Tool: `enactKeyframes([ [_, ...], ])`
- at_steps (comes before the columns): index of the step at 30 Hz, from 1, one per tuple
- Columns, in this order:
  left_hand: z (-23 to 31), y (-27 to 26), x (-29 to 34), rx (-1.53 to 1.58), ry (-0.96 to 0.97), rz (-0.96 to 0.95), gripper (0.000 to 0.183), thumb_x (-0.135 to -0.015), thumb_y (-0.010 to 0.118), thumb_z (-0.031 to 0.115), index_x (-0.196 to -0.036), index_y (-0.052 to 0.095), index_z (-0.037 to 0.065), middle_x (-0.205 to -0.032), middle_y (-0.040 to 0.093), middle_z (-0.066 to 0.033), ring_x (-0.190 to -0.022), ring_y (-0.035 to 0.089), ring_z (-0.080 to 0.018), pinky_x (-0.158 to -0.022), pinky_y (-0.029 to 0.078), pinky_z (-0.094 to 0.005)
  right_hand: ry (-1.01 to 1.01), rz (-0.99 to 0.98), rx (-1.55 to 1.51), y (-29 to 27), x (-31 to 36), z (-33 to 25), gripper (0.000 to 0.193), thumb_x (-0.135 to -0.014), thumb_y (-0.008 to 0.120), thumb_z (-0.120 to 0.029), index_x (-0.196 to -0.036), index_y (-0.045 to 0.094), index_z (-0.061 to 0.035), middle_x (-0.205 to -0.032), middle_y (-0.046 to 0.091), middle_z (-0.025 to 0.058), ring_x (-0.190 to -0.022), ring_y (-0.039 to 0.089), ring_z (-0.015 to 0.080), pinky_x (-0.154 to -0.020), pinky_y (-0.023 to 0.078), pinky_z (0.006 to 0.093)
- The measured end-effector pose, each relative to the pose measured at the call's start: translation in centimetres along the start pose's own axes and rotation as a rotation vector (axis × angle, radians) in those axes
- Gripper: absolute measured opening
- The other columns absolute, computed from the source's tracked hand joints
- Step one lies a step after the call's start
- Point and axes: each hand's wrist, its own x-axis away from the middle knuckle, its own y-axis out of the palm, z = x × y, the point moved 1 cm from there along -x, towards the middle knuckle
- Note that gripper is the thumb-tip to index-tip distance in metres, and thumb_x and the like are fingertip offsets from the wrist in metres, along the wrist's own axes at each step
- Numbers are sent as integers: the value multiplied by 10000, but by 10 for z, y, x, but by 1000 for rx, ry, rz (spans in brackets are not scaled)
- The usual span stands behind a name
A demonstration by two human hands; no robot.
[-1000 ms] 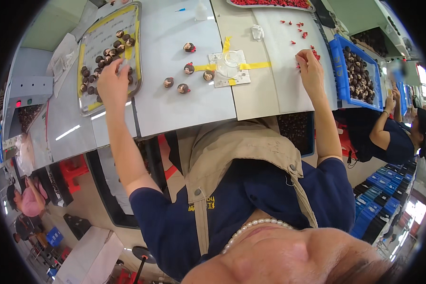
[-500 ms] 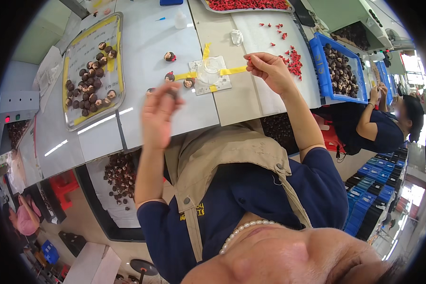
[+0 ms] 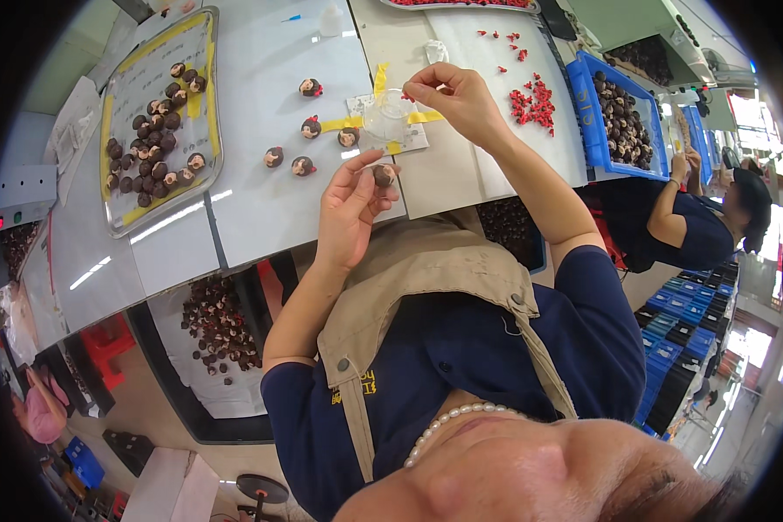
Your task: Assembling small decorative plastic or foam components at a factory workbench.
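My left hand (image 3: 348, 213) holds a small brown-haired doll head (image 3: 384, 176) between thumb and fingers, near the table's front edge. Above and to the right of it, my right hand (image 3: 458, 100) pinches a tiny red piece (image 3: 407, 96) at its fingertips. Those fingertips are over a clear round dish (image 3: 381, 130), which sits on a white square fastened with yellow tape (image 3: 424, 117). Left of the dish lie several doll heads, one (image 3: 348, 137) right beside it and another (image 3: 311, 127) with a red piece on it.
A metal tray (image 3: 215, 130) of doll heads stands at the left. Loose red pieces (image 3: 532, 104) are scattered at the right, beside a blue crate (image 3: 589, 122) full of heads. A white crumpled item (image 3: 436, 52) lies behind the dish. At the right sits another person (image 3: 700, 222).
My left hand has come right, toward the dish, bringing the doll head. My right hand has moved left over the dish. Another doll head is now visible on the table where my left hand was.
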Motion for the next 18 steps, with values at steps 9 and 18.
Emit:
enactKeyframes([
  [9,2,0,-1,59,-20,-13,279,-951,450,153,-1178,497,-3,-1076,596,-151,-843,614,-149,-733,517,-218,-61,27,173,2,3,-7,125,-812,653,-153,-843,657,-33,-756,628,-20,-621,466,32,-557,361,197],
  [18,1,-2,-1,66,-6,15,248,-942,473,150,-1146,504,12,-1042,603,-141,-869,625,-167,-738,520,-226,-141,50,146,7,3,-9,89,-799,656,-137,-822,659,-51,-760,638,-21,-676,491,43,-617,362,219],
])
